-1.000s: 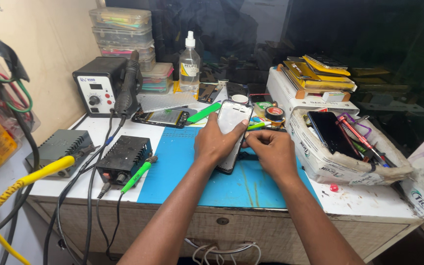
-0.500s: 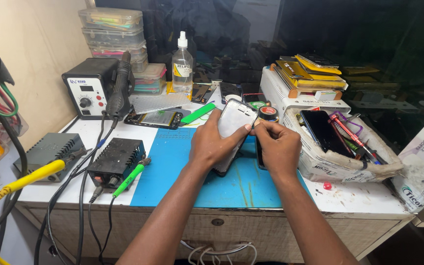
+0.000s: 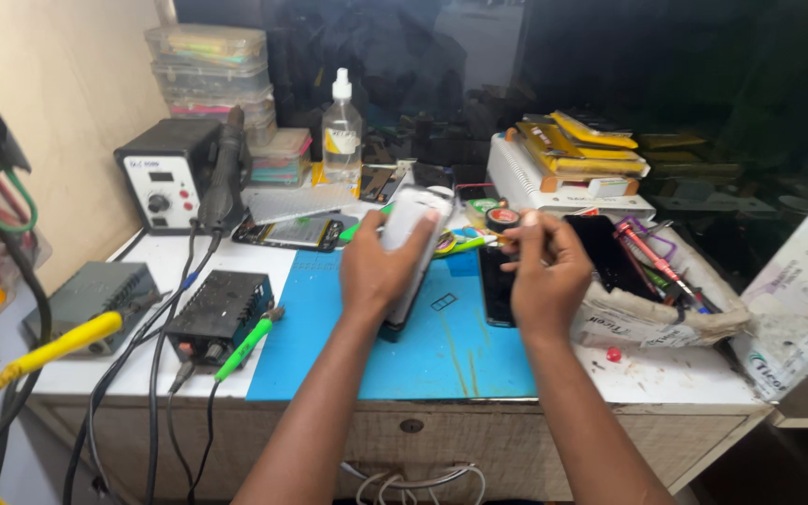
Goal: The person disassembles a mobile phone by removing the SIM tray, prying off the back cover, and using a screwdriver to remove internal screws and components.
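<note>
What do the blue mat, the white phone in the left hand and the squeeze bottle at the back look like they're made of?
Mat: likely silicone or rubber; matte blue, lies flat, scuffed with marks.
Phone, held by the left hand: back looks like smooth white plastic with a soft sheen, possibly a case.
Bottle: clear, see-through plastic with a white nozzle.

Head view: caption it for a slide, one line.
Left hand holds a white phone upright over the blue mat; right hand pinches a thin tool beside it.

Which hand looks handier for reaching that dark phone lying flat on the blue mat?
Probably the right hand: it hovers directly over the dark phone, while the left hand is busy gripping the white phone.
</note>
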